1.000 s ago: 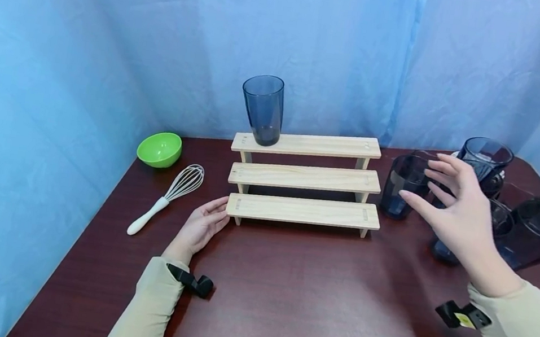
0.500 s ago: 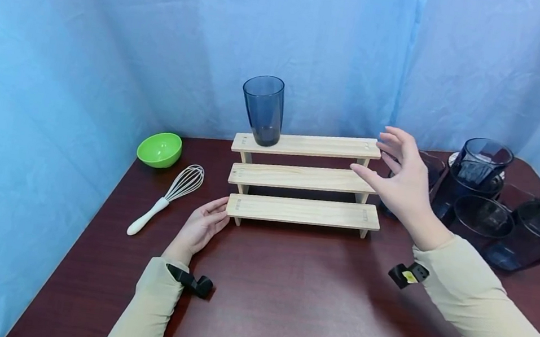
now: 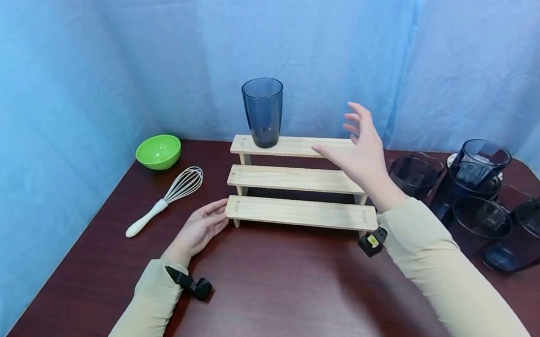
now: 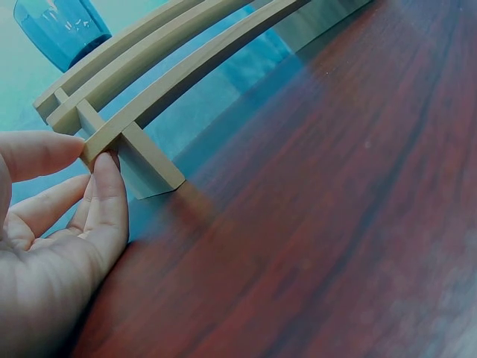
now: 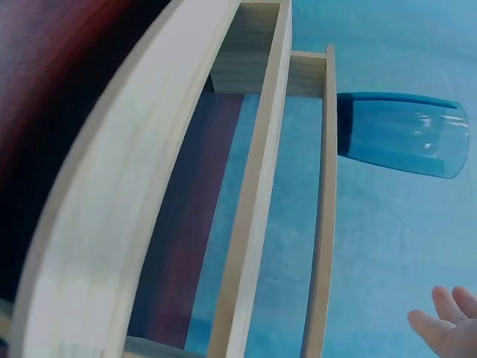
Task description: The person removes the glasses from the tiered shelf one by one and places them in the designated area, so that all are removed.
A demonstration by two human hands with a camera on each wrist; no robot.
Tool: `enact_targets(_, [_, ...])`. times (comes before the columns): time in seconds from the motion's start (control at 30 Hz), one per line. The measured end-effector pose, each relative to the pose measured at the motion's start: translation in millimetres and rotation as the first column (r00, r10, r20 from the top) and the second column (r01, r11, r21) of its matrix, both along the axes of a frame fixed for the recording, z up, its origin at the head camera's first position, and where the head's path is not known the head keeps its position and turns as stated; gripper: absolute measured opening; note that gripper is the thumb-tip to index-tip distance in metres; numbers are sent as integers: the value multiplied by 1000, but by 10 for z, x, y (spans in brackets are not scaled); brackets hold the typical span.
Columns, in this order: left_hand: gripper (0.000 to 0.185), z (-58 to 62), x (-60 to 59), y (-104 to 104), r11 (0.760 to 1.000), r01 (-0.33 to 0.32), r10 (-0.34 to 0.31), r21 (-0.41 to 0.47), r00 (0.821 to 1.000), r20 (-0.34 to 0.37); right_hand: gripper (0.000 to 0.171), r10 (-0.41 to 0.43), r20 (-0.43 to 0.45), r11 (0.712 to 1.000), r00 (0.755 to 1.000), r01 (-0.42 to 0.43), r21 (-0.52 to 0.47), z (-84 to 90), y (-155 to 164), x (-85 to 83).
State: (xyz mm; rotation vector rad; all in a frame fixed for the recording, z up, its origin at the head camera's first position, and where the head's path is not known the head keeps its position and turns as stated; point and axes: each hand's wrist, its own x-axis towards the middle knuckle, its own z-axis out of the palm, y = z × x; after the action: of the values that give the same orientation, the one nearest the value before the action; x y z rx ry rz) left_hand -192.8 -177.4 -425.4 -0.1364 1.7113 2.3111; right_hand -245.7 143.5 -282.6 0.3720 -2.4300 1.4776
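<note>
A three-step wooden shelf (image 3: 300, 212) stands on the dark red table. My left hand (image 3: 195, 232) pinches the left end of its lowest board between thumb and fingers, as the fingertips (image 4: 106, 179) in the left wrist view show. On the left of the top step stands a tall blue-tinted drinking glass (image 3: 263, 113), upright. Over the shelf's right part my right hand (image 3: 361, 152) hangs in the air, fingers spread and loosely curved, holding nothing. In the right wrist view, part of that hand (image 5: 451, 328) appears low, apart from the glass (image 5: 402, 134).
At right stand several dark glass vessels (image 3: 480, 224), crowded together, and a pitcher (image 3: 537, 241) among them. A green bowl (image 3: 158, 152) and a white whisk (image 3: 165, 200) lie at left. Blue curtain (image 3: 327, 45) hangs behind the table.
My right hand has moved left from the dark glasses, past the shelf's right end, to above the shelf. The left hand keeps its grip on the board.
</note>
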Motion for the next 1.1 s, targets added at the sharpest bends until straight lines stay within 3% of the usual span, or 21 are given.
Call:
enact_targets(0.37, [54,-3,0,7,1000,5,-5,8,1000,-1,102,-14,98,999,995,9,45,-12,-226,-283])
enact_targets(0.67, [53,-1,-1,-3,1000,-4,4,8,1000,-12,105,2,112,999,994,-7,43,-82,-473,-500])
enact_targets(1.1, [53,-8,1,-11,1000,-12,13,10,1000,-20,104,61,140,998,988,-59,-15,-65,-829,-606])
